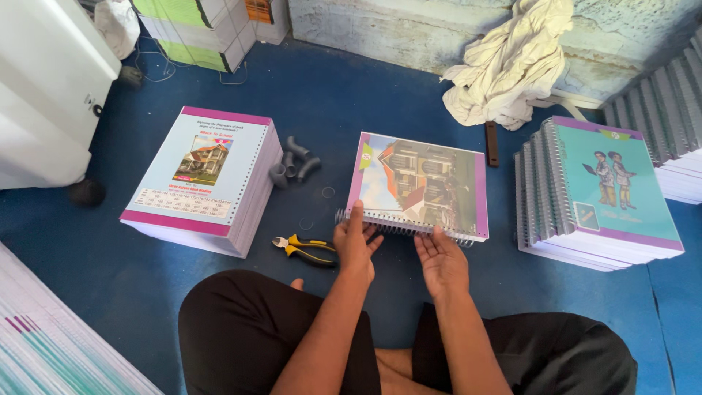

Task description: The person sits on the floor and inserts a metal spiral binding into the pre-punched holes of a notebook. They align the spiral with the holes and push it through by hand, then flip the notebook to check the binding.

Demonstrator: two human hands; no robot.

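A book [420,183] with a house picture and purple border lies on the blue floor in front of me. A metal spiral coil [398,227] runs along its near edge. My left hand [355,245] rests on the left part of the coil, fingers pressing it. My right hand [441,257] touches the coil's right part with fingers spread. Yellow-and-black pliers [306,249] lie just left of my left hand.
A tall stack of punched, unbound pages [208,179] sits to the left. A pile of spiral-bound books [596,194] stands on the right. Grey pipe pieces [292,164], a crumpled cloth [512,62], a white machine [44,88] and my crossed legs surround the spot.
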